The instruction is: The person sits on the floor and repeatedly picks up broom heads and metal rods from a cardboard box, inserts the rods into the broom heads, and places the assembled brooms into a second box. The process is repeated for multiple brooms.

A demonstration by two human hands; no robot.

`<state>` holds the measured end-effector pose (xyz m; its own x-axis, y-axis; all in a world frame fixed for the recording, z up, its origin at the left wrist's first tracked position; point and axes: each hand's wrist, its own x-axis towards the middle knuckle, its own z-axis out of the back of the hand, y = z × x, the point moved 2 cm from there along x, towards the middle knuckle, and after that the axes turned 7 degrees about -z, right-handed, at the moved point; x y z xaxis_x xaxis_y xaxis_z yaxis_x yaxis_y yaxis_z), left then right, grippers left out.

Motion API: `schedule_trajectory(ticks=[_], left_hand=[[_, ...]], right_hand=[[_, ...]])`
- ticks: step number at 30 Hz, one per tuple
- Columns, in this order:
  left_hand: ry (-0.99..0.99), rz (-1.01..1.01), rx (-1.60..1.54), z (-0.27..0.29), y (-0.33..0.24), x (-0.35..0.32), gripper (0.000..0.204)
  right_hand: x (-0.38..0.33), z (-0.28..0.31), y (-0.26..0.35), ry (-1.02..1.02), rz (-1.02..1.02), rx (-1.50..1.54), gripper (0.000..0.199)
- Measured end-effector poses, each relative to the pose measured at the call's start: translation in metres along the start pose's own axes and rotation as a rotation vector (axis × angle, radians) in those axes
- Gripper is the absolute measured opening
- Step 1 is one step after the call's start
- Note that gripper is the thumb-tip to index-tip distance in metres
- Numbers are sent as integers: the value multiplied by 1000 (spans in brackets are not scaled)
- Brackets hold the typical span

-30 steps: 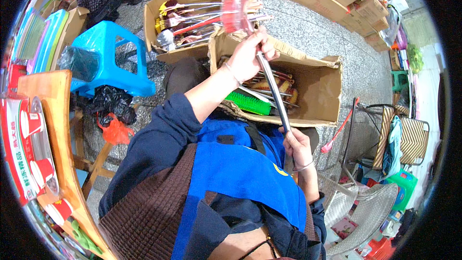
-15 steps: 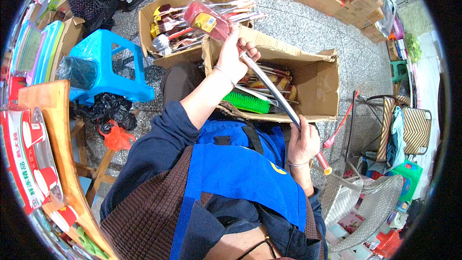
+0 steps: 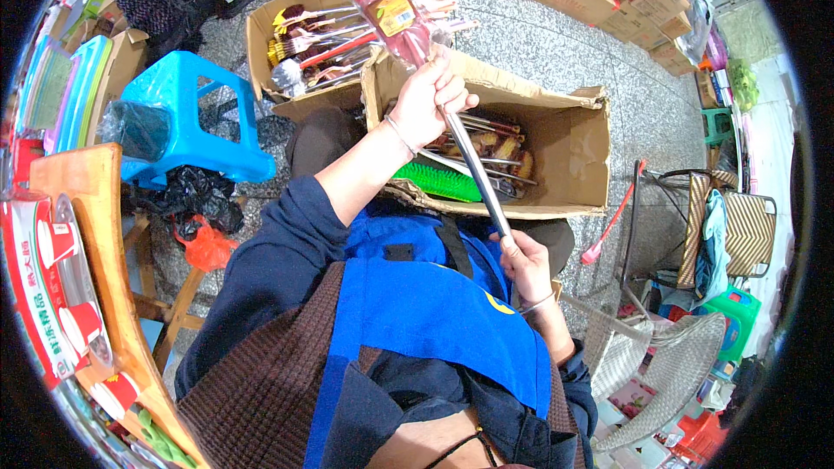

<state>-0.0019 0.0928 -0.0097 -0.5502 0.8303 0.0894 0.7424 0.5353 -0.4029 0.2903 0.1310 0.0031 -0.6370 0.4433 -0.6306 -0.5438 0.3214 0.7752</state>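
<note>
Broom [image 3: 395, 9] in plastic wrap, frame upper centre, above open cardboard box [image 3: 565, 135]. Left hand [image 3: 430, 100] clenched on metal handle [image 3: 473, 178] high; right hand [image 3: 521, 260] clenched low. Step: lifting clear; next likely needs steady two-handed swing.

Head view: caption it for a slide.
Both hands, left hand and right hand, grip a wrapped long-handled brush above an open cardboard box.

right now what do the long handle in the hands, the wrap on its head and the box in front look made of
Long handle: looks like metal, smooth and silvery, with a bright glint along it. Wrap: probably thin clear plastic film; it shines and the red head shows through. Box: brown corrugated cardboard, matte, with bent flaps. The left hand grips the handle near its head, the right hand lower down.
</note>
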Motion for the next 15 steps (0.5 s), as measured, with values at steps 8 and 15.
schedule_trajectory(ticks=[8, 15], left_hand=[[-57, -30, 24, -4, -5, 2, 43], [-232, -60, -8, 7, -15, 7, 44]], right_hand=[[12, 1, 6, 85, -132, -1, 25], [5, -5, 15, -768, 694, -941, 24]])
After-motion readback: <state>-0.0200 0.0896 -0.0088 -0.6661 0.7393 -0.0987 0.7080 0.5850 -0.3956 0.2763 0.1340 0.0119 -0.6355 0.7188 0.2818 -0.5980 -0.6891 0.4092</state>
